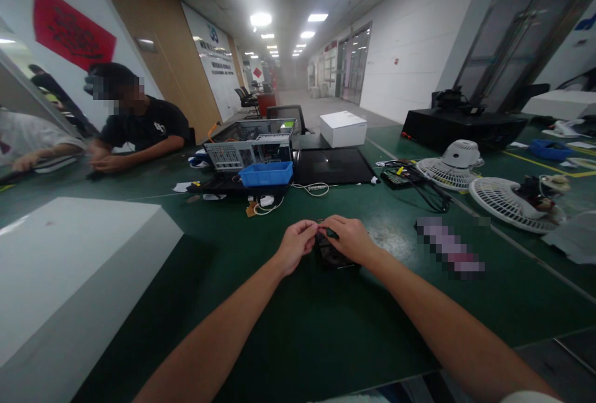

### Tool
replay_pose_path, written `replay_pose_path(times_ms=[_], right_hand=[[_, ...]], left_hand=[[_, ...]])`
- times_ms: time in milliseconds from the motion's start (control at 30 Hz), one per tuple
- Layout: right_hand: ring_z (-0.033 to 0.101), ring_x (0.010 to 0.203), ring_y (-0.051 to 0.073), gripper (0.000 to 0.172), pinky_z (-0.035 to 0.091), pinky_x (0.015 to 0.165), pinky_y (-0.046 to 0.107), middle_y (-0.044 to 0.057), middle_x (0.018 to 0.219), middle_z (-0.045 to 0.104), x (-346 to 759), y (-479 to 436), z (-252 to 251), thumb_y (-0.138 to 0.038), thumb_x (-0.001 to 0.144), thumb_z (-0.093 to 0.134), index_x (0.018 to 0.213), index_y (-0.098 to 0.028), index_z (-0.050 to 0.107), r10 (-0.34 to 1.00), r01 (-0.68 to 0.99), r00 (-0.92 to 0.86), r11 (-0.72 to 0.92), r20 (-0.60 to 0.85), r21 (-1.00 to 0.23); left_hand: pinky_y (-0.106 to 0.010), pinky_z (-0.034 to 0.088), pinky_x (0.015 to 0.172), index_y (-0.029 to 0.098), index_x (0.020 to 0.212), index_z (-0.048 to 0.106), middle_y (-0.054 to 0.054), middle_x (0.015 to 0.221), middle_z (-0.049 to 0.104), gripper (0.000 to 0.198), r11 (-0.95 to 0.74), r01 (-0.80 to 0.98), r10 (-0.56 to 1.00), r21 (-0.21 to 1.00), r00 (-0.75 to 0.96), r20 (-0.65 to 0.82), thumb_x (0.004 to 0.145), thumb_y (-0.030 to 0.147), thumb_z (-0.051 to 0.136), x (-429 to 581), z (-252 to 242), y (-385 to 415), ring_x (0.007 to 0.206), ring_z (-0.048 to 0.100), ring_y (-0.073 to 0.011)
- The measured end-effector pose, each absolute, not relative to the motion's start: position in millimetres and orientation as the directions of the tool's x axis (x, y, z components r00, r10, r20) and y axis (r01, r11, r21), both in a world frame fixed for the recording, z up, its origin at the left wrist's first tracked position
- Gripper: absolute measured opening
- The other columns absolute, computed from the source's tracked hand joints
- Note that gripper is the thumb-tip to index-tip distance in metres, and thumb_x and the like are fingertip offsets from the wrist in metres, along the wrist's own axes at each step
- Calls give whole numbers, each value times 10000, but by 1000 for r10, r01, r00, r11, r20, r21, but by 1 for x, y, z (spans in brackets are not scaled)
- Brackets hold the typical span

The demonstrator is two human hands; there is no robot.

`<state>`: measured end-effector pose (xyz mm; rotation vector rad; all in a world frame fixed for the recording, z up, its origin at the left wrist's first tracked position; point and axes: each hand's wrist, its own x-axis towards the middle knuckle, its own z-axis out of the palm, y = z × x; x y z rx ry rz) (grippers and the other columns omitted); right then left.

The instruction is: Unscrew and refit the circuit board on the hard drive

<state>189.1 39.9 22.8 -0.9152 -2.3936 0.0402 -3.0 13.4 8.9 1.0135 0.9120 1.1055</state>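
A small black device (336, 259), boxy and partly covered by my fingers, lies on the green tabletop in front of me. My left hand (296, 245) is at its left edge, thumb and fingers pinched together; anything in that pinch is too small to make out. Over the top of the device is my right hand (352, 239), its fingers curled and their tips meeting those of the left. A small dark green piece (331, 233) shows under the right fingers, and its kind is unclear.
Beyond my hands are a blue tray (266, 174), an open computer case (228, 156), a black flat panel (333, 166) and a white box (343, 128). White fan parts (507, 204) and a cable (435, 195) lie right. A large white box (88, 254) stands left, near a seated person (144, 123).
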Motion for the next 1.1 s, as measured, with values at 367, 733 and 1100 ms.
replay_pose_path(times_ms=[367, 733, 1100], right_hand=[[691, 922, 192, 141, 492, 830, 289, 56, 1006, 746, 207, 54, 38, -240, 943, 580, 1008, -222, 705, 709, 672, -553, 690, 438, -268], [695, 768, 198, 57, 415, 654, 252, 31, 819, 759, 234, 65, 47, -244, 826, 692, 842, -237, 747, 800, 767, -574, 600, 172, -228], [706, 833, 219, 58, 429, 686, 262, 46, 876, 766, 236, 67, 48, -251, 833, 695, 842, -238, 751, 788, 764, -600, 616, 141, -192]], left_hand=[[-272, 493, 669, 196, 1044, 708, -44, 889, 642, 230, -290, 290, 956, 912, 40, 291, 934, 364, 595, -12, -6, 22, 748, 592, -149], [-433, 371, 1161, 264, 1388, 584, -97, 1445, 477, 407, -462, 701, 880, 543, 289, 376, 1008, 380, 495, -15, -18, 26, 1353, 454, -253], [-515, 321, 1182, 321, 1461, 527, -79, 1610, 323, 475, -480, 765, 877, 429, 398, 271, 1032, 489, 409, -16, -17, 25, 1471, 310, -300]])
